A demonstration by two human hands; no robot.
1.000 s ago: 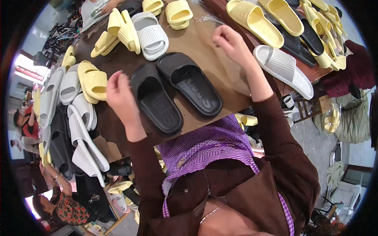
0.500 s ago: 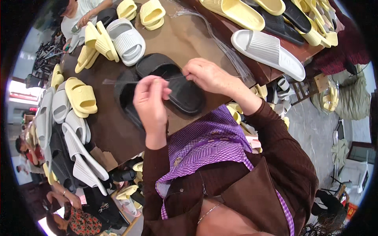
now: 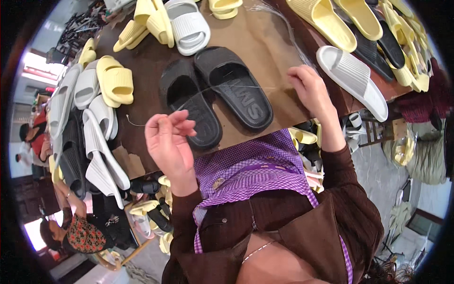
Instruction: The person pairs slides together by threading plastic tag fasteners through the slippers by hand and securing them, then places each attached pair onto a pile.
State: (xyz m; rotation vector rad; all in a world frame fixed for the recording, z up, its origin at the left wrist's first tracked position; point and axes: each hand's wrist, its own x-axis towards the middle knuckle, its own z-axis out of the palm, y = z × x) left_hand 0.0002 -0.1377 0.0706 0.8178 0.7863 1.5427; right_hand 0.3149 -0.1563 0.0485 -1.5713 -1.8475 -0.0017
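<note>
A pair of black slide sandals lies side by side on the brown table, the left slide (image 3: 182,80) and the right slide (image 3: 227,64), toes pointing away from me. Across them runs a thin clear plastic strand (image 3: 239,86). My left hand (image 3: 168,142) pinches this strand beside the left slide's heel, and a loose tail curls out past the thumb. To the right of the pair, my right hand (image 3: 309,90) is raised with bent fingers pinched at the strand's other end, which is faint there.
A bundle of clear strands (image 3: 288,23) lies at the table's far right. A grey-and-white slide (image 3: 352,80) rests on a brown box with yellow and black slides. More yellow slides (image 3: 115,81) and white slides (image 3: 101,161) line the left edge. Another person (image 3: 80,227) is at lower left.
My hands have moved apart, left hand down and left, right hand out to the right, drawing the strand long. The black slides now show fully; the whole view has shifted.
</note>
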